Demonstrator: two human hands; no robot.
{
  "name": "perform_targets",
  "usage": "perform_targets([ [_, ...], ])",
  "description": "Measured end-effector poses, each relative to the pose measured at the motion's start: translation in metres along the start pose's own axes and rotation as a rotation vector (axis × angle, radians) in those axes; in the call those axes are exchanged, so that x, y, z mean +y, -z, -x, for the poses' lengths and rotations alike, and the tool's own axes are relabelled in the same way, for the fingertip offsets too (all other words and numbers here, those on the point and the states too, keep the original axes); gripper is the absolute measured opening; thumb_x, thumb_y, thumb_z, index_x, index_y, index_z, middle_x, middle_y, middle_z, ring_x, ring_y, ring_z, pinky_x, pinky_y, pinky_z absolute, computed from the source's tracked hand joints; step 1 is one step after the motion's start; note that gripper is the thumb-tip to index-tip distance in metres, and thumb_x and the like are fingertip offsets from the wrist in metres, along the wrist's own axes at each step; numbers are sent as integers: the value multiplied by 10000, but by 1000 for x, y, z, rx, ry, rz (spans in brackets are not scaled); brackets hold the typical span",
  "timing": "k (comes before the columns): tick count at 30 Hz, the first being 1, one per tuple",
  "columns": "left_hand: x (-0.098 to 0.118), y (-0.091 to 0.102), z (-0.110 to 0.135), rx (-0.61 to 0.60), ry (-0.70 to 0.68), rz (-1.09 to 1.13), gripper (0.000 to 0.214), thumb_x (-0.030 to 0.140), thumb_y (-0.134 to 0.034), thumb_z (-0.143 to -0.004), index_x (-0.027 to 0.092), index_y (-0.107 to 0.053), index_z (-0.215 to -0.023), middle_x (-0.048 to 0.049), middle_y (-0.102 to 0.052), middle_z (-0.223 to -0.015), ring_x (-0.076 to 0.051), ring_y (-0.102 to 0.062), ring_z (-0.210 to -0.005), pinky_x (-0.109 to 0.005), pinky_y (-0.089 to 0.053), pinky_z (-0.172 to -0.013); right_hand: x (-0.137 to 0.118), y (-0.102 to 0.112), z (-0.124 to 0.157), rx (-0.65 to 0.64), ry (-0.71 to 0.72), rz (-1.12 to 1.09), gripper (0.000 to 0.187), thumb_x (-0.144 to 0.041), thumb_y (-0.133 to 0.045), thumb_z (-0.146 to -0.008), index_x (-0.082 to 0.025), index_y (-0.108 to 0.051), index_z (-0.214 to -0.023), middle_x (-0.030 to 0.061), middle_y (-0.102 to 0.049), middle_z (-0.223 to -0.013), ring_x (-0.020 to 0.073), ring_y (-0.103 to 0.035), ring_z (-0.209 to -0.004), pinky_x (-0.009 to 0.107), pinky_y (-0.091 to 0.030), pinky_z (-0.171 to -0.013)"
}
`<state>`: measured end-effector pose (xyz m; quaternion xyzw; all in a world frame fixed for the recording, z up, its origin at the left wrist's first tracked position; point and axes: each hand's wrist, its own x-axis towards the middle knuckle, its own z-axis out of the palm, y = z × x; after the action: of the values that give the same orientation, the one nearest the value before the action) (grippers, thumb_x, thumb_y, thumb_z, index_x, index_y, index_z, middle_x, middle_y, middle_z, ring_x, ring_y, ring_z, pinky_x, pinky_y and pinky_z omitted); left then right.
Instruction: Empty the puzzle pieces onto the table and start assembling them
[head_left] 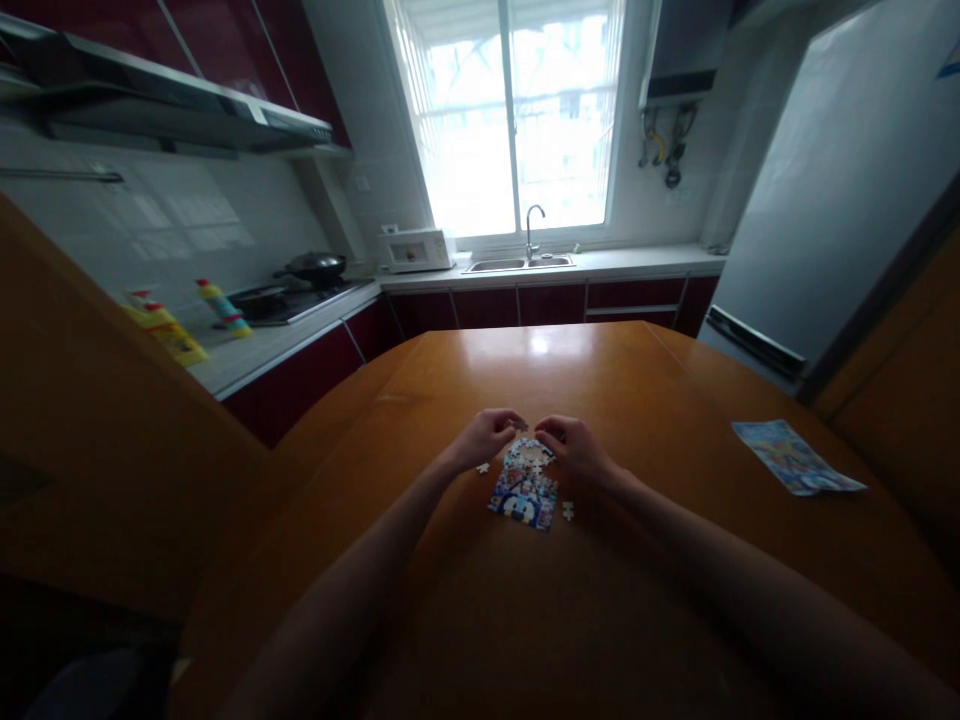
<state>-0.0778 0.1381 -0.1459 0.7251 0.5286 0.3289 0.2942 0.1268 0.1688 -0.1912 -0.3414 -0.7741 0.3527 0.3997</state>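
Note:
A partly assembled jigsaw puzzle with a blue and white cartoon face lies flat on the table in front of me. Loose puzzle pieces are spread over its far part. My left hand is beyond the puzzle's left side, pinching a puzzle piece between thumb and fingers. At the far right side, my right hand has its fingers curled together close to the pieces; whatever they hold is too small to make out. One stray piece lies left of the puzzle, another to its right.
The brown wooden table has rounded edges. A colourful printed sheet lies at its right. Beyond stand a counter with a sink, a microwave, and a stove with a pan. A fridge is at right.

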Motion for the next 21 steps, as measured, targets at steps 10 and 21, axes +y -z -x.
perform_targets([
  [10, 8, -7, 4, -140, 31, 256, 457, 550, -627, -847, 95, -644, -897, 27, -499, -652, -89, -444, -590, -202, -368, -555, -10, 7, -3, 7, -15, -110, 301, -420, -612, -812, -134, -686, -760, 18, -624, -649, 130, -509, -594, 242, -387, -549],
  [21, -26, -5, -2, -12, 26, -165, 185, 272, -662, -830, 147, -781, -895, -63, -659, -824, -170, -596, -760, -285, -492, -759, -6, 18, -5, -25, -110, 255, 192, -267, -591, -827, -155, -681, -700, 52, -655, -686, 160, -560, -653, 277, -401, -644],
])
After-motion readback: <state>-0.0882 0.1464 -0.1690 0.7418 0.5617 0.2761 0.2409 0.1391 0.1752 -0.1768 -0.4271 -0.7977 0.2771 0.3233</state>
